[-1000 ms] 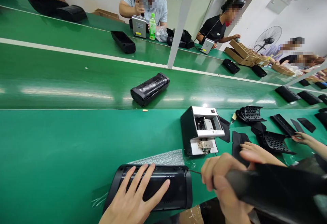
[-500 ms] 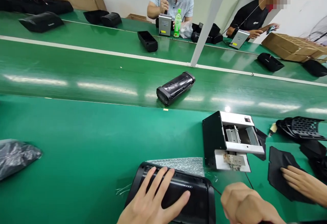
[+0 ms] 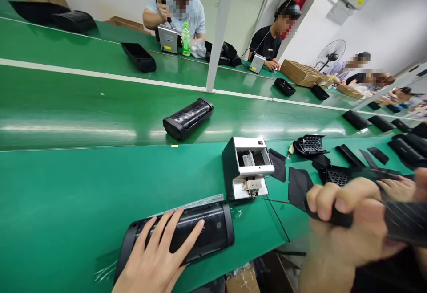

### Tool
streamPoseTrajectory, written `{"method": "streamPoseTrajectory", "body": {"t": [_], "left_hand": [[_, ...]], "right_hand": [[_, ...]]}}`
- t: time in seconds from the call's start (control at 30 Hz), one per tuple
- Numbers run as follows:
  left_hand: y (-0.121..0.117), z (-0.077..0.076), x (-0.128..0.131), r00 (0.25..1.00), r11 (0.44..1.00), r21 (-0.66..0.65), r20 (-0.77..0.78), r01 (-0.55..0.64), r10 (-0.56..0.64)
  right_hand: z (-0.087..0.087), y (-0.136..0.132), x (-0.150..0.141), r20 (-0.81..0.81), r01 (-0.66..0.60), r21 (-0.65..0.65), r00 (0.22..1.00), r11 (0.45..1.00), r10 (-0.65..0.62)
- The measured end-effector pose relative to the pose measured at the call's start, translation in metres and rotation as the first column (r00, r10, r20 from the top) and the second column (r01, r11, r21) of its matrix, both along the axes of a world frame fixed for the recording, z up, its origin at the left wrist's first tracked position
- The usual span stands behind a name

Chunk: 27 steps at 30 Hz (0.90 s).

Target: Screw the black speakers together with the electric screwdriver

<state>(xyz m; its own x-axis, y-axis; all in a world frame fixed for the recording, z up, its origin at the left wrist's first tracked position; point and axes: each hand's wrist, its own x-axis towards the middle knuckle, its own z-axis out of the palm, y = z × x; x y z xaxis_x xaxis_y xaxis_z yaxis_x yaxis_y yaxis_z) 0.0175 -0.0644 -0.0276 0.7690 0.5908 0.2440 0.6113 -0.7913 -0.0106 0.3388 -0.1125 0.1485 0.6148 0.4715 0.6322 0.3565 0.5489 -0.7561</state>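
Note:
My left hand (image 3: 156, 257) lies flat, fingers spread, on a black speaker housing (image 3: 213, 230) at the near edge of the green bench (image 3: 83, 186). The housing rests on a sheet of bubble wrap (image 3: 196, 203). My right hand (image 3: 347, 226) is closed around a black power screwdriver (image 3: 396, 219), whose thin bit (image 3: 283, 202) points left toward the small white-and-black machine (image 3: 247, 168). The bit tip is off the housing, to its right.
A second black speaker (image 3: 188, 118) lies on the moving belt beyond. Black grille parts (image 3: 310, 144) and flat black pieces (image 3: 298, 186) lie to the right, where another person's hand (image 3: 396, 188) rests. Other people sit across the far bench. A white post (image 3: 218, 30) stands mid-belt.
My right hand has lifted with the screwdriver and drawn right, away from the housing's end. My left hand stays flat on the housing. The view swung right.

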Motion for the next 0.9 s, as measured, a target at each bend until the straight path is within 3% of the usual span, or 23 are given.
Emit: {"method": "streamPoseTrajectory", "body": {"t": [0.07, 0.17, 0.27, 0.33, 0.4, 0.43, 0.5, 0.57, 0.63, 0.73, 0.9], "left_hand": [[0.002, -0.001, 0.007, 1.000, 1.000, 0.010, -0.025, 0.002, -0.002], [0.008, 0.000, 0.009, 0.996, 0.999, 0.033, 0.084, 0.040, -0.042], [0.018, 0.009, -0.005, 0.957, 0.991, 0.042, 0.256, 0.130, -0.137], [0.023, 0.013, -0.020, 0.932, 0.992, -0.037, 0.350, 0.120, -0.099], [0.025, 0.012, -0.035, 0.907, 0.972, -0.232, 0.414, 0.022, 0.078], [0.025, 0.009, -0.042, 0.890, 0.933, -0.358, 0.417, -0.027, 0.186], [0.022, -0.002, -0.051, 0.853, 0.809, -0.585, 0.392, -0.057, 0.344], [0.020, -0.015, -0.056, 0.820, 0.716, -0.698, 0.416, 0.010, 0.394], [0.019, -0.025, -0.059, 0.791, 0.697, -0.712, 0.473, 0.083, 0.389], [0.018, -0.035, -0.060, 0.784, 0.719, -0.684, 0.511, 0.122, 0.352], [0.013, -0.043, -0.056, 0.757, 0.716, -0.680, 0.550, 0.161, 0.352]], "right_hand": [[-0.003, 0.020, 0.001, 0.004, -0.017, 0.053, 1.000, 0.998, 0.017], [-0.025, 0.040, -0.003, 0.004, -0.038, 0.005, 0.999, 0.999, 0.038], [-0.046, 0.043, -0.005, -0.011, -0.042, -0.071, 0.999, 0.997, 0.041], [-0.051, 0.038, -0.005, -0.027, -0.053, -0.104, 0.998, 0.993, 0.050], [-0.047, 0.029, -0.008, -0.063, -0.074, -0.137, 0.996, 0.988, 0.066], [-0.042, 0.025, -0.011, -0.086, -0.095, -0.151, 0.993, 0.984, 0.083], [-0.029, 0.017, -0.020, -0.138, -0.105, -0.170, 0.987, 0.980, 0.081], [-0.014, 0.013, -0.033, -0.145, -0.113, -0.139, 0.985, 0.984, 0.093], [0.000, 0.016, -0.046, -0.074, -0.181, -0.122, 0.982, 0.976, 0.173], [0.013, 0.027, -0.060, 0.018, -0.310, -0.168, 0.948, 0.936, 0.318], [0.013, 0.043, -0.073, -0.210, -0.237, -0.098, 0.954, 0.966, 0.213]]}}
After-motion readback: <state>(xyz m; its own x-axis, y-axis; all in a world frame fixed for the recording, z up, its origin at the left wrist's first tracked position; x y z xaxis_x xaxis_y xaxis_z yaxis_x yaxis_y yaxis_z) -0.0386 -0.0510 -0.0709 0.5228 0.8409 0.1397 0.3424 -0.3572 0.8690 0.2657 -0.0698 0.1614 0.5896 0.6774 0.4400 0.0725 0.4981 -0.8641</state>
